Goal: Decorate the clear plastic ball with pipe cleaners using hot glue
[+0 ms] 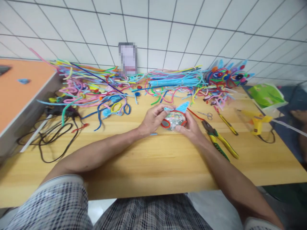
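Figure: silvery, red-ringed, blue-eared.

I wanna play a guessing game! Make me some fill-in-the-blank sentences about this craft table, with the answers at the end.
1. The left hand and right hand hold a craft piece whose pointed tip is ____.
2. The pliers have handles coloured yellow and ____.
3. Left or right? In the picture, the small scissors lie to the ____ of the knife.
4. By the wall, at the right, the number of colourful figures is ____.

Missing words: light blue; green; left; two.
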A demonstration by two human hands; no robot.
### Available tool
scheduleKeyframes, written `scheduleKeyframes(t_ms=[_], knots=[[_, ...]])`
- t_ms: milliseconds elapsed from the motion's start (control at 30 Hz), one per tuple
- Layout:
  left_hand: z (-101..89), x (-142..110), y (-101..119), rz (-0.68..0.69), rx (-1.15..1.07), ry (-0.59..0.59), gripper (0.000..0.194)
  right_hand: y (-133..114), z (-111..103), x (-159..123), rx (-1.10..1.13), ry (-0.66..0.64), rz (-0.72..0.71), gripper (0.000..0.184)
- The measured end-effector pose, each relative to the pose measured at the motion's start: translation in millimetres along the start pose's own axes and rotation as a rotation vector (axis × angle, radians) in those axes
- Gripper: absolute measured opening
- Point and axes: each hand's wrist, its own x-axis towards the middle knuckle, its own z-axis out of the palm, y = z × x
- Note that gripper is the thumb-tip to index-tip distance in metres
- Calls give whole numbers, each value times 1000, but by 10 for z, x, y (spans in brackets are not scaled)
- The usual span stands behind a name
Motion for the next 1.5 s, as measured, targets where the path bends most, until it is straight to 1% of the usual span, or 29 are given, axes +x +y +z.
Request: scheduleKeyframes(t_ms=[100,233,400,633,800,867,1000,1167,1333,1433,1500], knots=[[13,-19,27,-11,32,-37,41,-12,4,-16,37,9,45,77],[20,-46,80,67,173,-60,32,-40,17,-23,62,25,74,71],[28,-75,86,140,268,-69,36,-71,39,-33,90,46,95,68],[26,-49,67,259,400,-12,33,-5,-36,-40,-11,74,88,73],[27,-57,-5,379,451,-23,32,23,-48,-40,5,69,90,70],[35,-70,-20,399,465,-21,32,11,-40,-39,13,78,78,67],[50,-96,7,437,509,-44,38,-42,-30,-40,-10,94,75,66],[102,-137,44,439,509,-11,41,-65,-42,-51,-17,99,80,71],[152,-178,14,460,496,-33,44,-28,-69,-63,-44,98,53,70],[152,-183,32,437,490,-37,45,-33,-76,-67,-54,98,49,68],[144,-174,67,389,480,-27,45,-47,-75,-69,-57,93,56,66]])
